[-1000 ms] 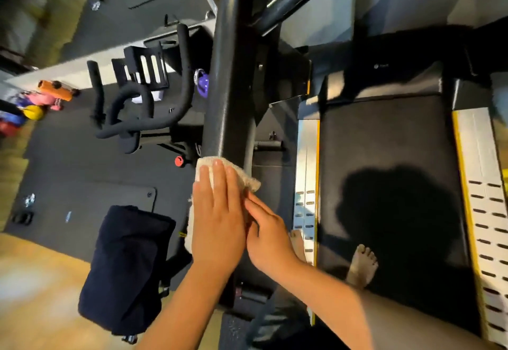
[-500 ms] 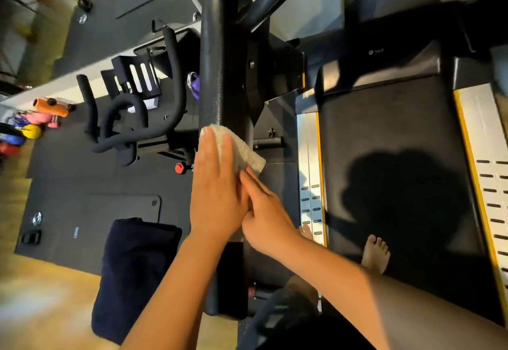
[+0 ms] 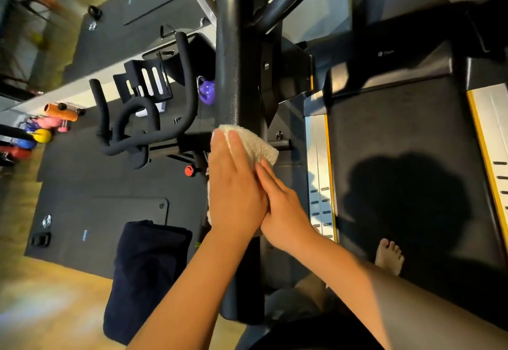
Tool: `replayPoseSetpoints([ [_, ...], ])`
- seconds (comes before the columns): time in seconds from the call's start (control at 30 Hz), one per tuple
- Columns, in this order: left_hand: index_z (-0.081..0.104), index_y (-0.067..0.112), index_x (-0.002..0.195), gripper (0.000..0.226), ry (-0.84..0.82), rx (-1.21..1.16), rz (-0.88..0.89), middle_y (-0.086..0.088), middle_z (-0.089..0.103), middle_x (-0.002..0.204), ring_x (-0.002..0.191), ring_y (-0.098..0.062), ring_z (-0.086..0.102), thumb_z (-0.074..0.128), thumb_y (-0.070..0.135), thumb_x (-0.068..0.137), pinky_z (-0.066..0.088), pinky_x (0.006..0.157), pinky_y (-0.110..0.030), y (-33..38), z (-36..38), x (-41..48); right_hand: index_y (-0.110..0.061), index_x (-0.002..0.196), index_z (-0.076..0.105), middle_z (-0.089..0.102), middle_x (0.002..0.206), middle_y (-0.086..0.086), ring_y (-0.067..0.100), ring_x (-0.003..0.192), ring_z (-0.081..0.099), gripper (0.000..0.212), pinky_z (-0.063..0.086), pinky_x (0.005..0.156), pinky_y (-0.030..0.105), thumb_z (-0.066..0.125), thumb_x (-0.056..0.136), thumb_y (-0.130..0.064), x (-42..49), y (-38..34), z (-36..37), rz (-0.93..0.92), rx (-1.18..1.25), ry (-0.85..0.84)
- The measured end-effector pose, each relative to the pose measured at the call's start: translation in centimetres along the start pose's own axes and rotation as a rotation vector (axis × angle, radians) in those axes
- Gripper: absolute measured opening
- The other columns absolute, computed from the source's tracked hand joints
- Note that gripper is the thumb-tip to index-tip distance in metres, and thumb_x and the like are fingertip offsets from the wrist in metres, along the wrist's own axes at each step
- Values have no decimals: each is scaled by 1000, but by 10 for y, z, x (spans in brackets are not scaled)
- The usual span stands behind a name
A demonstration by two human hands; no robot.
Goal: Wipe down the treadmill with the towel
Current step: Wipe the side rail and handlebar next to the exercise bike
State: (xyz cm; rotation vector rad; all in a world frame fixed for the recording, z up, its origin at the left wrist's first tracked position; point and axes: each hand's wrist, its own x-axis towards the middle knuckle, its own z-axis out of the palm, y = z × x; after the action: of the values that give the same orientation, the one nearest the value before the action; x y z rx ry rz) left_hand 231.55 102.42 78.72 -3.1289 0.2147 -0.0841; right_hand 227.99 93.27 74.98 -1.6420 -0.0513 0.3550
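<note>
1. Head view: the left hand (image 3: 233, 184) lies flat on the white towel (image 3: 259, 145), fingers straight and together, pressing it onto the treadmill's black handrail (image 3: 236, 74).
2. The right hand (image 3: 286, 212) sits just beside it, fingers straight, tips touching the towel.
3. A bare foot (image 3: 389, 256) stands on the treadmill belt (image 3: 398, 118).
4. An exercise bike (image 3: 148, 129) stands left of the handrail, with a dark cloth (image 3: 145, 275) nearer.

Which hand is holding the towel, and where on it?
Neither grips it. Left hand presses the towel flat against the rail; right hand lays straight fingers on its right side.
</note>
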Motion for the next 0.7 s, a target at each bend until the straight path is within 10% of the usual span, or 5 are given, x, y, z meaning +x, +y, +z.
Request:
replayPoseSetpoints([
  [0.17, -9, -6, 152, 62, -129, 407, 109, -28, -13, 160, 148, -41, -14, 16, 22, 102, -4, 121, -54, 15, 5, -23, -29, 149, 27, 43, 146, -2, 16, 131, 46, 72, 40, 108, 29, 66, 89, -19, -15, 22, 3, 89, -44, -37],
  [0.43, -24, -14, 140, 73, -305, 835, 224, -32, -24, 155, 144, -45, -24, 20, 33, 105, -13, 117, -57, 29, 14, 13, -20, 129, 50, 62, 117, 6, 26, 108, 59, 41, 51, 92, 36, 59, 91, -8, 12, 31, -18, 200, -72, -49],
  [0.7, -23, -9, 145, 72, -368, 918, 541, -30, -26, 155, 145, -42, -25, 8, 40, 103, -23, 114, -55, 18, 3, -8, -48, 144, 27, 48, 142, 1, 28, 125, 50, 55, 45, 102, 42, 40, 95, -26, -9, 62, 2, 346, 60, -165],
])
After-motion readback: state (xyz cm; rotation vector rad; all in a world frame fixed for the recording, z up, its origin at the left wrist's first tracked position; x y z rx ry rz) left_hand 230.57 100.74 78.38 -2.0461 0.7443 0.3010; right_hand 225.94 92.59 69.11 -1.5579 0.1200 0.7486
